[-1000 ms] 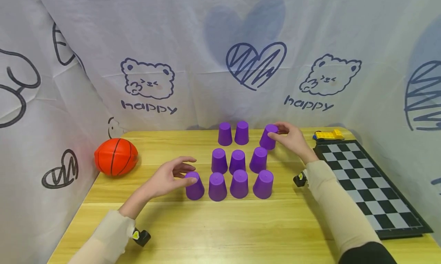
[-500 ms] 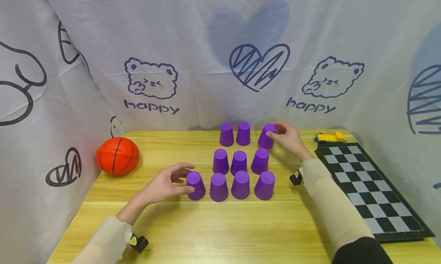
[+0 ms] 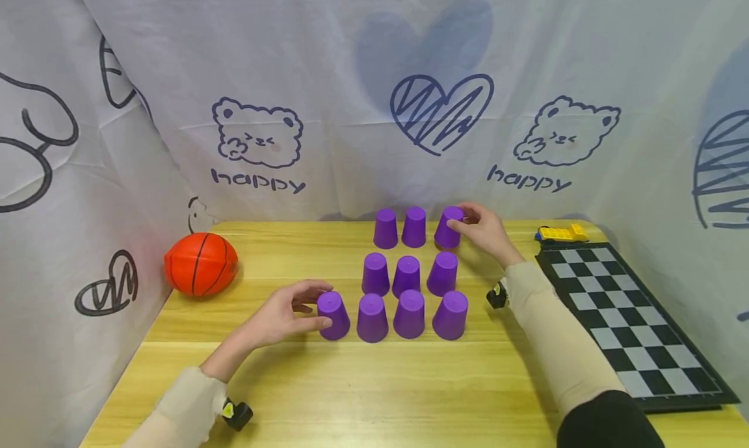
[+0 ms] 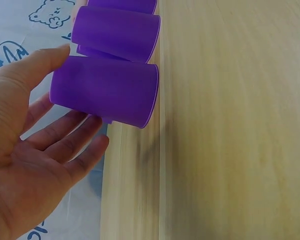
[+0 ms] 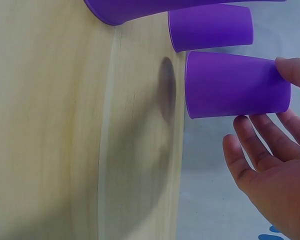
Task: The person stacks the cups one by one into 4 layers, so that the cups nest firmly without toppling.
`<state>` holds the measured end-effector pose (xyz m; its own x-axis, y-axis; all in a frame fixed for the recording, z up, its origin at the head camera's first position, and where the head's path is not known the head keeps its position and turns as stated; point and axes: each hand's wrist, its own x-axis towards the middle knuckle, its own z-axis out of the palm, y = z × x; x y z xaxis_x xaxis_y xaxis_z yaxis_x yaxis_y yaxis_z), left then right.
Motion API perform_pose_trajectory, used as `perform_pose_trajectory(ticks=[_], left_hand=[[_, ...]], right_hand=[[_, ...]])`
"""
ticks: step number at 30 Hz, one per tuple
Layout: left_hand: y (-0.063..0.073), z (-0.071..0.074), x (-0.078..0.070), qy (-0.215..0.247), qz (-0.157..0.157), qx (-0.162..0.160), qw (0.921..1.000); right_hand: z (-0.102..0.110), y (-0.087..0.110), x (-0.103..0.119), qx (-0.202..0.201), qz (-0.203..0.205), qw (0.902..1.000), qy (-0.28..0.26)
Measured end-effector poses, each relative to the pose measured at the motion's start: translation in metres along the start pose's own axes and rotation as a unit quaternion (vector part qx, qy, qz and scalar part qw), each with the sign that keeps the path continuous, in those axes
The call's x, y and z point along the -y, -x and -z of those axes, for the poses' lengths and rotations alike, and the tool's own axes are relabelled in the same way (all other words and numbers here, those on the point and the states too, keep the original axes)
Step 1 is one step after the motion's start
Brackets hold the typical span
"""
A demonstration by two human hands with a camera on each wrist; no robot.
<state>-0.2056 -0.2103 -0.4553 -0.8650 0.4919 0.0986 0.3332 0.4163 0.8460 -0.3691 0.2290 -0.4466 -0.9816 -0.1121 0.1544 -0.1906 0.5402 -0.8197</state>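
Purple cups stand upside down in three rows on the wooden table [image 3: 374, 383]. At the left end of the front row, my left hand [image 3: 287, 318] has its thumb and fingers loosely around a purple cup [image 3: 333, 318], which stands on the table. In the left wrist view, the thumb touches the closed end and the fingertips meet the cup's side. My right hand [image 3: 482, 232] pinches another purple cup [image 3: 447, 230] near its closed end, at the right of the back row. That cup's rim is at or just above the table. The far fingers are partly hidden behind the cups.
An orange toy basketball [image 3: 201, 264] sits at the table's left edge. On the right lies a black-and-white checkered board [image 3: 632, 324], with a yellow toy vehicle [image 3: 562, 233] behind it. A printed white curtain [image 3: 345, 142] hangs around the back and sides.
My right hand has moved its cup left, closer to the two other back-row cups, and the cup now stands straighter. My left hand and the cup beside it have barely moved.
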Motion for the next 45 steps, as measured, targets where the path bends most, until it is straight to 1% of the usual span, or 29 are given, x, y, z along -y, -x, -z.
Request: perform_pose_trajectory(ticks=[9,18,28,35,45], left_hand=[[0.001,-0.001,0.003,-0.009,0.005,-0.001,0.9999],[0.003,-0.003,0.006,0.006,0.013,0.005,0.9999],[0.003,-0.005,0.007,0.0,0.005,0.008,1.0],[0.003,-0.005,0.009,-0.002,0.007,0.007,1.0],[0.003,-0.008,0.009,0.009,0.009,0.01,0.9999]], right_hand=[[-0.009,-0.006,-0.008,-0.002,0.001,1.0,-0.004],[-0.014,-0.006,-0.015,-0.001,-0.003,0.9999,-0.017],[-0.018,-0.01,-0.015,-0.002,-0.012,0.9999,-0.009],[-0.019,-0.012,-0.013,-0.001,-0.011,0.9999,-0.003],[-0.022,-0.015,-0.011,0.006,-0.011,0.9999,0.004]])
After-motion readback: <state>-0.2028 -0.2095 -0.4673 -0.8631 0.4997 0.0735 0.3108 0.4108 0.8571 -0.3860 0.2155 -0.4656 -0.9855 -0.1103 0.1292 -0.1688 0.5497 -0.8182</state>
